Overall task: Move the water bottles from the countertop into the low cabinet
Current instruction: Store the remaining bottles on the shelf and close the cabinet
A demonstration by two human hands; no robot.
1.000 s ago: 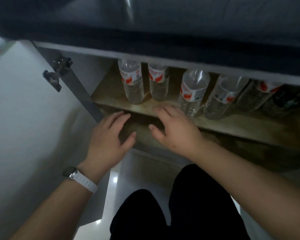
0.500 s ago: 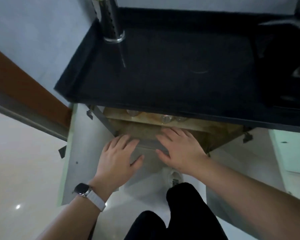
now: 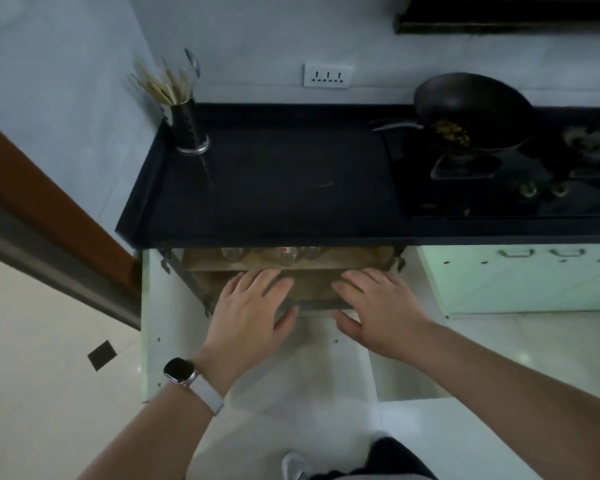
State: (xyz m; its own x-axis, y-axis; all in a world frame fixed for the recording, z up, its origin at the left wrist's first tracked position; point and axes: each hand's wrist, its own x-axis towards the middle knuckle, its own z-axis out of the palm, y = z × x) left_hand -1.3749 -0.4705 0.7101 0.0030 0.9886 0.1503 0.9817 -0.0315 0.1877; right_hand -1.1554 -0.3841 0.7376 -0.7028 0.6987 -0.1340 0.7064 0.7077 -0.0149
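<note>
Water bottles (image 3: 286, 256) standing on the shelf of the low cabinet (image 3: 205, 263), just under the countertop (image 3: 274, 188) edge, at 1 o'clock from left hand (image 3: 248, 306) and 10 o'clock from right hand (image 3: 378, 306), both spread flat, empty; left hand nearer; long axes apparently upright.

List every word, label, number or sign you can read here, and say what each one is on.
No text can be read in this picture.
Water bottles: a red patch of label shows on one, too small and blurred to read.
Watch: the screen is dark and shows nothing.
Wall socket: only pin holes, no lettering visible.
Stove knobs: any markings are too blurred to tell.
</note>
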